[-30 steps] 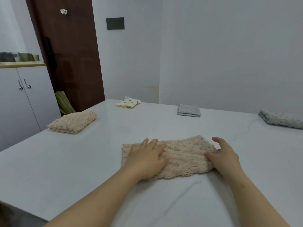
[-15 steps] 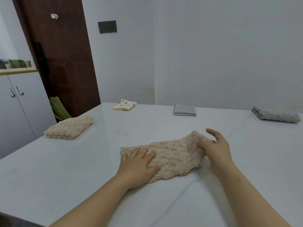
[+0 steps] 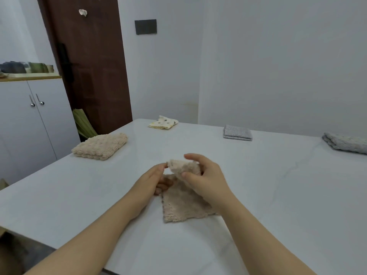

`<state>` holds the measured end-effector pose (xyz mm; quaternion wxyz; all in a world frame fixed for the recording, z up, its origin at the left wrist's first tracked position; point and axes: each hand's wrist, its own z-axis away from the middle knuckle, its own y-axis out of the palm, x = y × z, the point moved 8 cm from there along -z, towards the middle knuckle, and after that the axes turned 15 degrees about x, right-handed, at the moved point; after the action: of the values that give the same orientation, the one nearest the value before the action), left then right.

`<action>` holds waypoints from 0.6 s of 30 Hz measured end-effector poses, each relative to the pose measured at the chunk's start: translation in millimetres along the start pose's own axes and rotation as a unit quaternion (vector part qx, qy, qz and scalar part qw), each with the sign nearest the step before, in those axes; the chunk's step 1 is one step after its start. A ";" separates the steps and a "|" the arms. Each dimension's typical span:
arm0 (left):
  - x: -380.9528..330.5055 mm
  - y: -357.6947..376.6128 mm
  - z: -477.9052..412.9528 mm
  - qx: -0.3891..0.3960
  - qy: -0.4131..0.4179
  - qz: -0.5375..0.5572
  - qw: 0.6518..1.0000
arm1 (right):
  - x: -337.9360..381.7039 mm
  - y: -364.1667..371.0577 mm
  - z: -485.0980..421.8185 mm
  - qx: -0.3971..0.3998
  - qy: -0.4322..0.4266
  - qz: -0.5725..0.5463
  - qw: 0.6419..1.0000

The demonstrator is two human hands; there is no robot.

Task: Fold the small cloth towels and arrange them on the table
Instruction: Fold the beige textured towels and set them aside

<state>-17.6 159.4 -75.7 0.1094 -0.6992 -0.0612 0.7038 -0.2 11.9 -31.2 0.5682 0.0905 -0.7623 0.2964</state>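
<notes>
A beige fluffy towel (image 3: 183,205) lies in front of me on the white table (image 3: 278,195), partly folded over itself. My right hand (image 3: 204,179) grips its lifted end and holds it above the lower half. My left hand (image 3: 154,182) lies at the towel's left edge; its fingers reach under the raised part and a fingertip touches the lifted corner. How the left fingers hold the cloth is hidden. Folded towels rest farther back: a beige one (image 3: 101,145), a yellow dotted one (image 3: 163,122), a small grey one (image 3: 237,132) and a grey one (image 3: 346,142).
A white cabinet (image 3: 29,126) with items on top stands at the left beside a dark brown door (image 3: 89,66). Green leaves (image 3: 83,126) lean near the table's left edge. White walls close in behind the table.
My right hand lifted the towel's right end and carried it leftward over the rest. My left hand, which pressed flat on the towel, moved to its left edge under the raised cloth.
</notes>
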 end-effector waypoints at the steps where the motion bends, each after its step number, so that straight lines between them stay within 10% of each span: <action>1: -2.3 2.6 -0.4 0.013 -0.004 -0.005 1.000 | -1.5 11.8 0.7 0.050 0.012 0.011 0.999; 4: -3.9 1.7 -1.1 0.009 -0.003 -0.041 0.999 | -4.6 26.0 8.3 0.148 0.026 0.017 0.989; 10: 5.4 1.6 0.5 -0.040 -0.004 -0.067 0.997 | -23.9 -39.3 30.5 -0.117 0.014 0.021 0.993; 18: 5.0 -8.2 4.5 -0.101 -0.070 -0.118 0.985 | -51.5 -34.1 35.7 -0.069 0.124 0.161 0.977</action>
<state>-21.5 168.8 -78.5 0.1159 -0.6438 -0.2219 0.7231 4.4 -45.7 -73.0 0.6081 -0.1109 -0.7089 0.3397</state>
